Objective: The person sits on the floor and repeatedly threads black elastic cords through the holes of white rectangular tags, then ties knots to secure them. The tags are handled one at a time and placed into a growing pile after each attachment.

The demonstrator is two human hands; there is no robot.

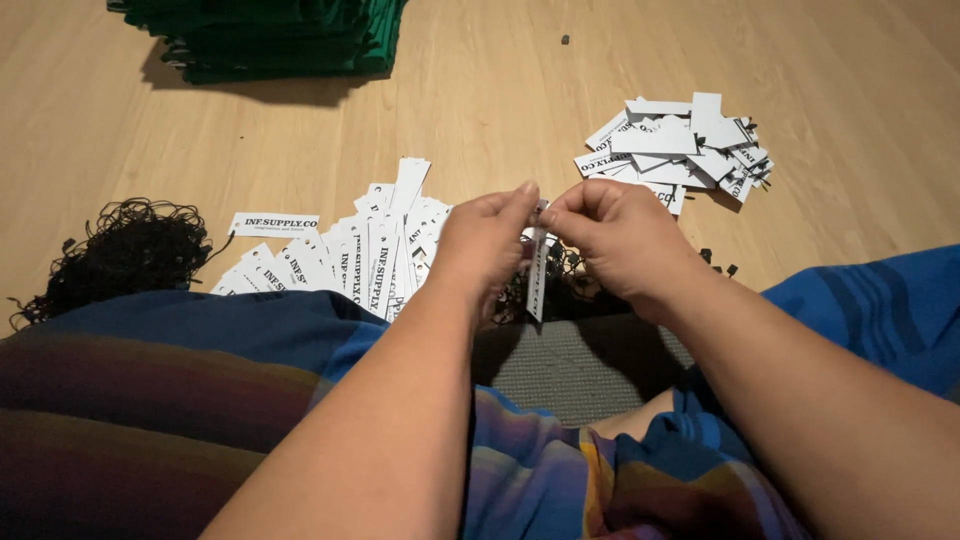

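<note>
Paper tag [537,275] — pinched between both grips

I see a narrow white tag [537,275] with black print hanging between my fingertips, a fanned pile of tags [345,255] left, another heap of tags [680,150] far right.

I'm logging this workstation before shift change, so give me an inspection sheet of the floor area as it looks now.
Surface: light wooden floor, grey mat between the knees.
Job's things: one white hang tag pinched by both hands; fanned tag pile; second tag pile.
Clutter: tangle of black string loops; small dark bits.
Hands: left hand, right hand, fingertips meeting on the tag.
Cables: nothing seen.
Surroundings: stack of folded green cloth.
</note>
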